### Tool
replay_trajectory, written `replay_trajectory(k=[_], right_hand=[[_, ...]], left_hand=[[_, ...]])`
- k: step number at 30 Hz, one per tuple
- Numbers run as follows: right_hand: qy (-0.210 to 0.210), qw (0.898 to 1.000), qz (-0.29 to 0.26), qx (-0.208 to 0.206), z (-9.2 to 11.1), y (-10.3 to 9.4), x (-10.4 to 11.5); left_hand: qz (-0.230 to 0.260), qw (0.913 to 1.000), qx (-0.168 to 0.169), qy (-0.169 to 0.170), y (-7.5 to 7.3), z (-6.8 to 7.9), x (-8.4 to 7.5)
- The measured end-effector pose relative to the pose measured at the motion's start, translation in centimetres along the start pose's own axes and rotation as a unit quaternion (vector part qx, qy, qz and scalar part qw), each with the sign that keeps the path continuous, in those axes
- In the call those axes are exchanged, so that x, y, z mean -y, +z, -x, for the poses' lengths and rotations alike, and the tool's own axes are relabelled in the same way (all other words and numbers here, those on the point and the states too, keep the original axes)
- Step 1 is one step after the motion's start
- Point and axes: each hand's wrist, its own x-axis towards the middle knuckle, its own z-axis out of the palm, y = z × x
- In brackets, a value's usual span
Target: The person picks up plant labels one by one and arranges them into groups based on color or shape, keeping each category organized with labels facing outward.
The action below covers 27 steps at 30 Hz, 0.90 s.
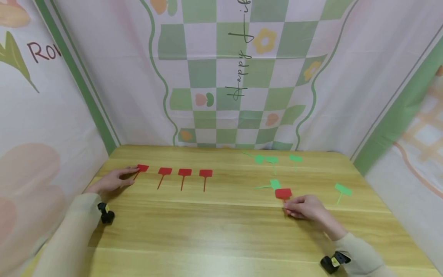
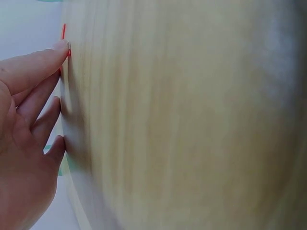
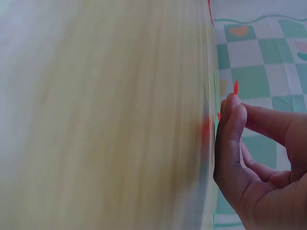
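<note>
My right hand (image 1: 307, 207) pinches the stem of a red T-shaped plant label (image 1: 283, 193) between thumb and fingers, its flat head pointing away from me. In the right wrist view, a red tip (image 3: 235, 87) sticks out past the pinching fingers. Over on the left, my left hand (image 1: 112, 180) lies with extended fingers touching the leftmost red plant label (image 1: 143, 167). Three more red labels, a first (image 1: 165, 171), a second (image 1: 185, 172) and a third (image 1: 205, 173), form a row to its right, stems toward me.
Several green plant labels lie scattered on the right of the wooden table (image 1: 194, 238); one green label (image 1: 275, 184) sits just behind the held red one, another (image 1: 343, 189) farther right. A checked curtain (image 1: 226, 77) hangs behind the table's far edge.
</note>
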Motion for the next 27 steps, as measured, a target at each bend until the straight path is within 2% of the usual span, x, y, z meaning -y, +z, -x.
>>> replay_trajectory(k=[11, 18, 27], right_hand=[[-0.02, 1.0, 0.003, 0.021, -1.2, 2.8, 1.3], [-0.036, 0.998, 0.038, 0.029, -1.9, 4.7, 2.2], [-0.054, 0.997, 0.045, 0.04, -3.3, 6.5, 3.1]], left_hand=[[-0.011, 0.9999, 0.002, 0.0, -0.1, 0.0, 0.1], [-0.022, 0.9998, 0.001, 0.002, -0.1, 0.0, 0.1], [-0.022, 0.9997, -0.003, 0.008, -0.1, 0.0, 0.1]])
